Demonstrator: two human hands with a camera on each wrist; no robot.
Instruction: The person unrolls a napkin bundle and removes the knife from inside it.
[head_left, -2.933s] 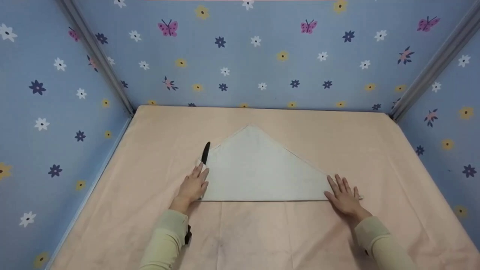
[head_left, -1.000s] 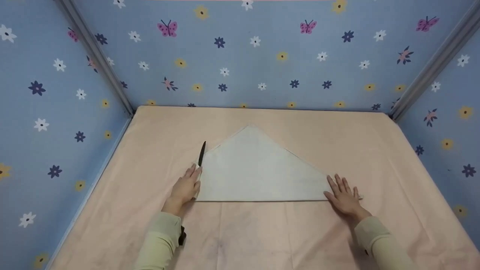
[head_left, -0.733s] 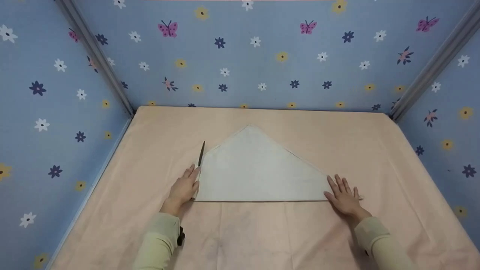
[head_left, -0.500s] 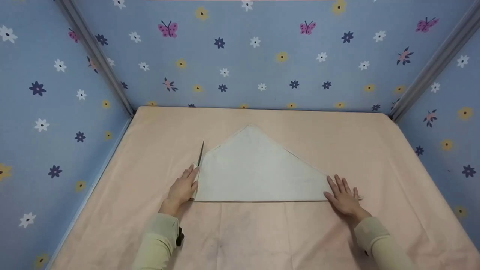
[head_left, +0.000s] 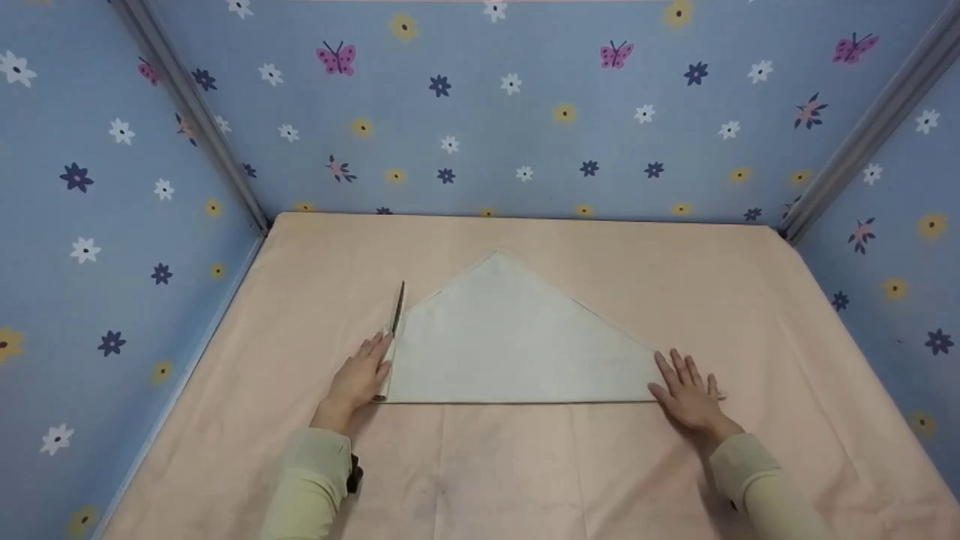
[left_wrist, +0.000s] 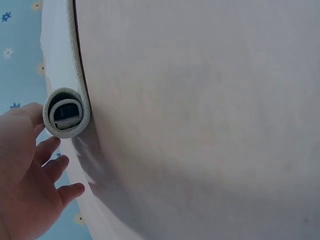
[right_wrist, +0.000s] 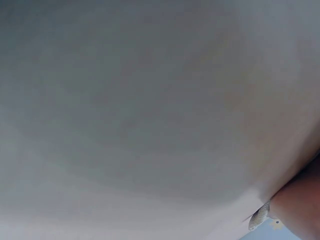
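A pale off-white cloth (head_left: 517, 337), folded to a point at the far side, lies flat with its left end wound into a roll (left_wrist: 86, 112). From the roll's far end sticks a knife with a thin black blade (head_left: 398, 307); inside the near end something dark shows, the rest being wrapped. My left hand (head_left: 356, 381) lies over the roll, relaxed fingers extended along it, and in the left wrist view the thumb reaches over its top. My right hand (head_left: 688, 394) presses the cloth's right corner down with spread fingers. A small tip of that corner shows beyond the wrist.
A peach cover (head_left: 510, 472) with faint creases spreads over the table. Blue panels (head_left: 517, 52) with flowers and butterflies stand at the back and both sides, with grey posts (head_left: 870, 120) at the corners.
My left hand has moved left with the roll, laying more cloth flat. The blade has turned from broad side to nearly edge-on and shifted left. My right hand stays in place.
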